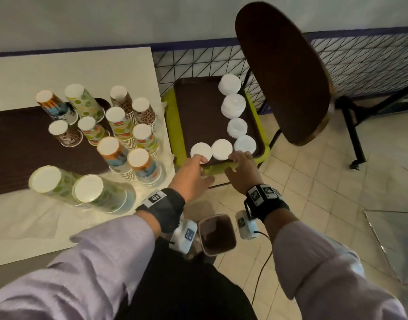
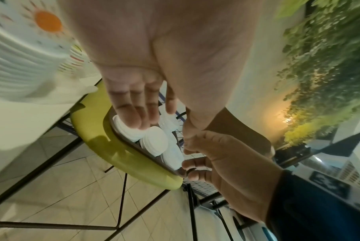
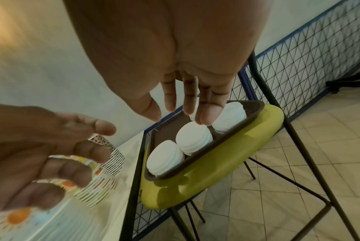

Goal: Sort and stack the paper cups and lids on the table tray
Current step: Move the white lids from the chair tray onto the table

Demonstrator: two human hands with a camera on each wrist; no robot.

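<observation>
White bench [image 1: 18,72] with upturned cup stacks [image 1: 119,139]; lid stacks [image 1: 233,107] fill the tray [image 1: 198,107], so sorting appears nearly done, left hand [image 1: 193,174] and right hand [image 1: 241,168] released, grasping nothing.

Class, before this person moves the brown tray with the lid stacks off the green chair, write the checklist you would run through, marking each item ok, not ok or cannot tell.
1. All lid stacks sit inside the brown tray: ok, six stacks along its right and near edges.
2. Stacks upright: ok, none leaning visibly.
3. Left hand has a grip on the tray: not ok, its fingers are straight, over the leftmost near stack.
4. Right hand has a grip: cannot tell in the head view; the right wrist view shows straight fingers above the stacks.
5. Tray rests fully on the green chair: ok.
6. Room on the table for the tray: cannot tell, cup stacks crowd its near side.
</observation>
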